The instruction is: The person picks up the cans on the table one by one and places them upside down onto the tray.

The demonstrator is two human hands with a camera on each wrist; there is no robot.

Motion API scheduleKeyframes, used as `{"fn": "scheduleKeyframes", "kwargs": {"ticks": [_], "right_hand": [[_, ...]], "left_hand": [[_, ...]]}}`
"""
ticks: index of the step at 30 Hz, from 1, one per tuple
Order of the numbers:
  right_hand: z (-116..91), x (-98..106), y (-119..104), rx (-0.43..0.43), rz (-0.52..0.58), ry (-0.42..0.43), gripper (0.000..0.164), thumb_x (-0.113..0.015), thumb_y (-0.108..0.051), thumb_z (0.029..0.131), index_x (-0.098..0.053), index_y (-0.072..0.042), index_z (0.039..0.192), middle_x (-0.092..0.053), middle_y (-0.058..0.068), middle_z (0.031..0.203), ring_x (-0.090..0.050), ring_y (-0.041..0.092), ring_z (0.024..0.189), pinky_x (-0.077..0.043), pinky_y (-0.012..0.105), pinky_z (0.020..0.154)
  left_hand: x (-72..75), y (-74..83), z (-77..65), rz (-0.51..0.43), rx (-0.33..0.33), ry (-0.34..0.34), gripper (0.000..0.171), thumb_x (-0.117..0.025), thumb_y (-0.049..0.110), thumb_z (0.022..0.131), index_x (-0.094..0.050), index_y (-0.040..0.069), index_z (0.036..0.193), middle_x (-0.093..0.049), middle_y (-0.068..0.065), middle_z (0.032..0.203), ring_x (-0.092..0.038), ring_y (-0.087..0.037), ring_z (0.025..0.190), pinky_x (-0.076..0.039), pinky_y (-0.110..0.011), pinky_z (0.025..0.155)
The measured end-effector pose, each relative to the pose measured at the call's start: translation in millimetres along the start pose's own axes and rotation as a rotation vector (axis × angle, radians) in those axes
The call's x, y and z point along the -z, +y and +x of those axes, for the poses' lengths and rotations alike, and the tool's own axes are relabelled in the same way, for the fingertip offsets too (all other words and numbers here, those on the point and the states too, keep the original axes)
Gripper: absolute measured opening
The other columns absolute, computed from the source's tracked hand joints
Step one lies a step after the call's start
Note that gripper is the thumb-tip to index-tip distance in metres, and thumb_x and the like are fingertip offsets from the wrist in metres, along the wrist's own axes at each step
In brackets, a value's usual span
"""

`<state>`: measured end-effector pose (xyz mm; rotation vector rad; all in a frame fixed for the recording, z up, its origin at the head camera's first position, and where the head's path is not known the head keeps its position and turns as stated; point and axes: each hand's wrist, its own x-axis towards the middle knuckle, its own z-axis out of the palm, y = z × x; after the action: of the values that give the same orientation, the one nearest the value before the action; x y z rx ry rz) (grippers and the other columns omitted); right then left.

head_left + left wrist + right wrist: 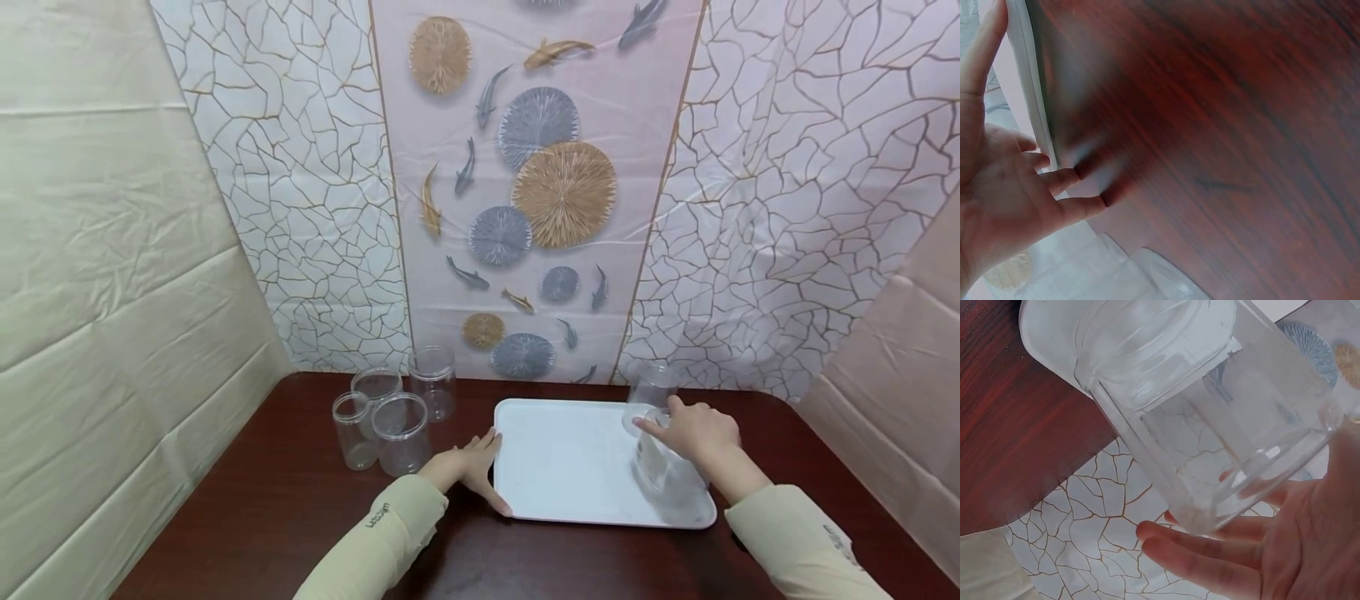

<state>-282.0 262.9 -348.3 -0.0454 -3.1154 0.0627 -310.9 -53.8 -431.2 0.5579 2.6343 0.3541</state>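
Observation:
My right hand [703,435] grips a clear jar [663,471] over the right end of a white tray [570,462]. In the right wrist view the fingers [1204,553] curve about the base end of the jar [1147,437], while its round mouth end overlaps the tray [1054,344]. Along the tray's left edge lies my left hand [477,468], fingers and thumb spread. The left wrist view has its thumb [985,50] by the tray rim [1029,69], other fingertips low at the table. Another clear jar [654,385] stands by the tray's back right corner.
Several clear open jars [403,437] stand grouped on the dark wood table [247,500], left of the tray. A patterned cloth [337,208] hangs along the back edge, with plain cloth walls [112,333] at both sides.

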Motion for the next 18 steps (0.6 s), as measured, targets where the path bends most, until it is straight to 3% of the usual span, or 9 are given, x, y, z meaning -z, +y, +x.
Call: {"fn": "scheduleKeyframes", "kwargs": {"ticks": [5,11,18], "right_hand": [[-1.5,1.8,0.6,0.002,0.003,0.038,0.087,-0.049,-0.067,0.084,-0.045,0.006,0.131,-0.05,0.038,0.111,-0.054,0.052,0.087,-0.046,0.054,0.055],[-2.1,4.5,0.2,0.048,-0.011,0.085,0.084,-0.05,-0.067,0.084,-0.046,0.001,0.133,-0.045,0.038,0.123,-0.048,0.056,0.097,-0.044,0.059,0.061],[-7.6,10.1,-6.6,0.099,-0.018,0.145,0.077,-0.054,-0.062,0.084,-0.048,-0.001,0.131,-0.048,0.036,0.121,-0.048,0.056,0.1,-0.042,0.066,0.069]], "left_hand": [[0.0,-0.3,-1.7,0.005,0.01,-0.014,0.115,-0.078,0.049,0.071,-0.009,0.008,0.152,-0.007,-0.012,0.159,-0.01,-0.032,0.146,-0.018,-0.059,0.113],[1.5,2.7,-7.3,0.037,0.001,-0.033,0.108,-0.076,0.047,0.075,-0.013,0.004,0.151,-0.016,-0.018,0.156,-0.015,-0.036,0.144,-0.024,-0.045,0.115],[4.8,3.8,-15.3,0.049,-0.034,-0.045,0.103,-0.072,0.045,0.079,-0.013,0.0,0.15,-0.022,-0.019,0.154,-0.023,-0.033,0.143,-0.025,-0.039,0.115]]}}
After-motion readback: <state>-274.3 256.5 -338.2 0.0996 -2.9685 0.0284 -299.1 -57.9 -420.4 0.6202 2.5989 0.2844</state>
